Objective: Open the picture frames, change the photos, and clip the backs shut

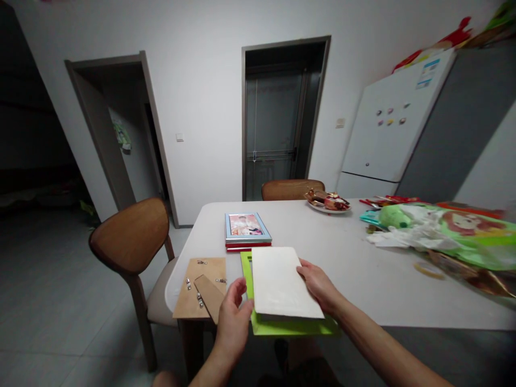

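Since this white sheet point(282, 282) looks light and stiff, edges suit: my right hand point(322, 287) pinches one, my left hand point(234, 325) half-open, empty.

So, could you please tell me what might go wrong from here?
The white sheet, pinched along one side by the right hand, could slip or drop askew onto the green frame. The brown backing board lies right at the table's near edge, beside the left hand, so a nudge might knock it off.
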Available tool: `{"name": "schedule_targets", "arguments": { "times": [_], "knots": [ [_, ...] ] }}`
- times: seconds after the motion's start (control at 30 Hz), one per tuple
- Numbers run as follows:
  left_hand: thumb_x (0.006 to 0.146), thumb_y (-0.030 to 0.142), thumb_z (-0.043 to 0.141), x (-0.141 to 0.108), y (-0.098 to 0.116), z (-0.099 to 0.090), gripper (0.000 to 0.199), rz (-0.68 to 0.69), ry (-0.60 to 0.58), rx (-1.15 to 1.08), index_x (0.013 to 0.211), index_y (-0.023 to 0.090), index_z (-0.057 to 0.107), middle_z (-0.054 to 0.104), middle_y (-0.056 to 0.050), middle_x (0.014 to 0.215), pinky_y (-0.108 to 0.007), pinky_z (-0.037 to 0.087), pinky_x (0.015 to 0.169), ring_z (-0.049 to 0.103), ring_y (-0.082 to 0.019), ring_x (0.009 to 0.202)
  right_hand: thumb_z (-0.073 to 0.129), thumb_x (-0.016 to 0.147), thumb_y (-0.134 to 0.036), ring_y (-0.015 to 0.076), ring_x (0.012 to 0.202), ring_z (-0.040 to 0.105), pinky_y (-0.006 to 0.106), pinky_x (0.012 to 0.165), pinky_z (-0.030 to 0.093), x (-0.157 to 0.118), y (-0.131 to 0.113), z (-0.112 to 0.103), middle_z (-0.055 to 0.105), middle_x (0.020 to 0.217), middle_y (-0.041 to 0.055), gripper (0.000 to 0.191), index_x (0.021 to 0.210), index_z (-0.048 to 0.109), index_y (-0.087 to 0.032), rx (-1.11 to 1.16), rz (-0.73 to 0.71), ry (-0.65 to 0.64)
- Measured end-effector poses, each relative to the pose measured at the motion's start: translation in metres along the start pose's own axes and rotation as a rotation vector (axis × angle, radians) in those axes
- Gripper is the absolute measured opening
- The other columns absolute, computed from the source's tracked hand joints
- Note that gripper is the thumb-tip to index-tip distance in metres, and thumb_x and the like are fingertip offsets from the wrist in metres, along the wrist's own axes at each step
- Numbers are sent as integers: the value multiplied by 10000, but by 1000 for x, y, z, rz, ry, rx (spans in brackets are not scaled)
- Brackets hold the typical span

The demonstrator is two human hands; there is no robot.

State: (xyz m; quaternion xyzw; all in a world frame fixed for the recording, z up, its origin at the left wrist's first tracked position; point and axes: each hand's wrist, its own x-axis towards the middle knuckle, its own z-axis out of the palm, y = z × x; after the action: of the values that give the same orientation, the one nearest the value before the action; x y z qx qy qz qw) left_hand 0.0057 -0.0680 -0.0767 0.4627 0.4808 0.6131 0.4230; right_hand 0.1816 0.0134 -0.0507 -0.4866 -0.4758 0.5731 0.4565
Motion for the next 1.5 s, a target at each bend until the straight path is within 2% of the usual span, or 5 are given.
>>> {"name": "schedule_targets", "arguments": {
  "times": [0.3, 0.77, 1.17, 1.3, 1.5],
  "knots": [
    [607, 120, 565, -20, -14, 8, 493, 188, -279, 732, 1095, 101, 496, 414, -138, 1268, -373, 259, 1009, 333, -228, 1192, 355, 614, -123, 148, 522, 585, 218, 481, 429, 25, 20, -11, 671, 688, 47, 503, 1086, 526, -96, -188, -47, -93],
    [640, 130, 581, -19, -19, 1, 435, 301, -334, 834, 1069, 131, 503, 449, -128, 1242, -397, 301, 989, 359, -222, 1177, 351, 620, -125, 147, 630, 585, 211, 556, 419, 40, 27, -15, 665, 785, 55, 490, 1061, 563, -94, -501, -193, 67],
    [677, 170, 540, -21, -3, 6, 341, 298, -396, 960, 1017, 151, 546, 523, -113, 1169, -433, 314, 968, 379, -260, 1161, 463, 695, -215, 224, 927, 441, 290, 796, 324, 31, 37, -6, 547, 993, 120, 395, 1072, 534, -121, -1309, -480, 268],
    [656, 150, 544, -22, 2, -18, 428, 293, -355, 859, 1080, 192, 509, 496, -92, 1205, -414, 328, 964, 408, -235, 1143, 430, 733, -229, 224, 926, 434, 313, 785, 325, 22, 35, 1, 534, 1020, 108, 352, 1055, 549, -150, -1283, -489, 227],
    [604, 160, 569, -6, 0, -104, 534, 226, -81, 1141, 1128, 153, 464, 425, -113, 1265, -421, 261, 996, 329, -251, 1195, 434, 748, -262, 192, 930, 432, 304, 801, 313, -12, 27, 63, 546, 1003, 79, 319, 1029, 558, -175, -1113, -660, -81]
  ]
}}
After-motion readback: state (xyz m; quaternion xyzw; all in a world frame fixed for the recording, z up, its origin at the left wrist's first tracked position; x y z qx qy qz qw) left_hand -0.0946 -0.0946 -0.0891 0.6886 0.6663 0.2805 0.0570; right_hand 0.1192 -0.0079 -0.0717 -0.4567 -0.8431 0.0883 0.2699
